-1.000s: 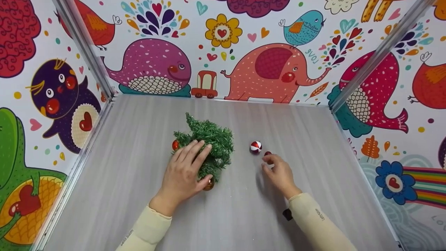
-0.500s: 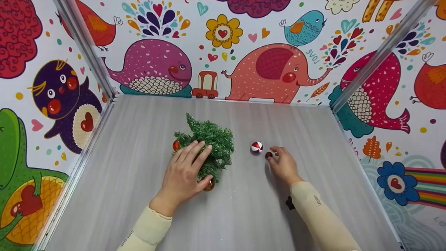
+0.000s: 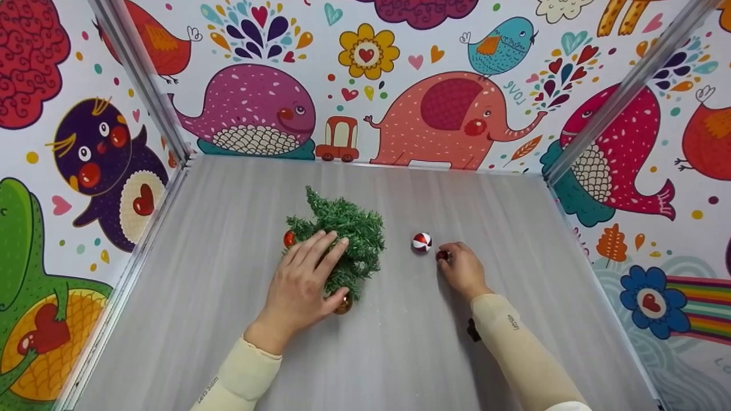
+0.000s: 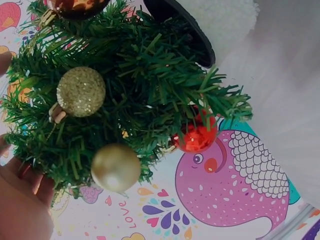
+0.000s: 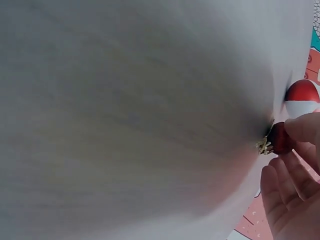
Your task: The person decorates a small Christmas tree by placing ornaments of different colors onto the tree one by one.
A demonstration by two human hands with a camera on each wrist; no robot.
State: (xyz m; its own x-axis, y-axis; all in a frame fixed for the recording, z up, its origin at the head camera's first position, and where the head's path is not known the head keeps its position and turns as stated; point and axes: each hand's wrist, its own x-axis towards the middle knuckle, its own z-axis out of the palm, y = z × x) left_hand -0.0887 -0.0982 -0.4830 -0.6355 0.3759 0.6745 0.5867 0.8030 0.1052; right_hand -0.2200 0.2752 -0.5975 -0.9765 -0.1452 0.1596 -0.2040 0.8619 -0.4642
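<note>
My left hand (image 3: 304, 279) lies over a small green tinsel Christmas tree (image 3: 355, 228), holding it with the fingers spread from the thumb. Two gold baubles, one glittery (image 4: 81, 92) and one smooth (image 4: 116, 168), hang among its branches in the left wrist view, with a shiny red bauble (image 4: 197, 134) and an amber one (image 4: 79, 6). The tree's black base rim (image 4: 192, 30) shows there too. My right hand (image 3: 465, 271) pinches a small dark red bauble (image 5: 281, 138) with a gold cap between thumb and fingers, close to the tabletop.
A red and white bauble (image 3: 421, 242) sits on the grey tabletop (image 3: 394, 342), just left of my right hand. Walls printed with cartoon animals (image 3: 440, 123) enclose the back and sides, with metal posts (image 3: 149, 80) at the corners.
My right hand has shifted slightly right, and its thumb and fingers have come together on the dark red bauble. The left hand and tree stay put.
</note>
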